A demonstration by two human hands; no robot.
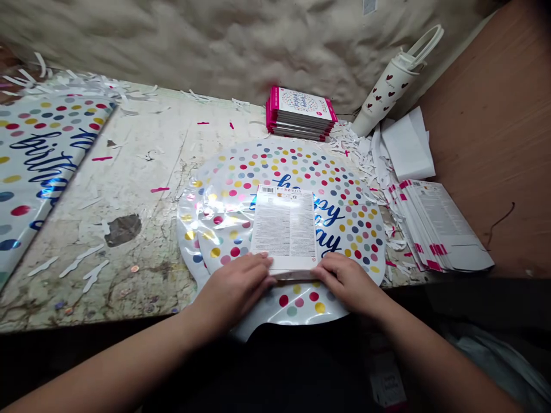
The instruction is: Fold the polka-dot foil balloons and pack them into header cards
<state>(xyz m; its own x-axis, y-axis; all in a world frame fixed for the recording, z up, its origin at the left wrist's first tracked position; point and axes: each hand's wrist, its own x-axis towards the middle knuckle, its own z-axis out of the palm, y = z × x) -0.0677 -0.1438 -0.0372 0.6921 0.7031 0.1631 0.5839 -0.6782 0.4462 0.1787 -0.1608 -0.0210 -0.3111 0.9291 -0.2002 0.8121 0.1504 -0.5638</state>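
Note:
A flat white card packet, its barcode and small print facing up, lies in front of me on a pair of flat, uninflated foil balloons with coloured dots and blue lettering. My left hand is closed at the packet's lower left corner. At the lower right corner, my right hand pinches the near edge between thumb and fingers. That near edge seems slightly raised, with a dark gap under it. The balloons' near part hangs over the table edge.
Behind the balloons stands a stack of pink-edged packets. A white tumbler with hearts leans at the back right. More packets lie fanned at right by a wooden panel. Other dotted foil lies left; paper scraps litter the table.

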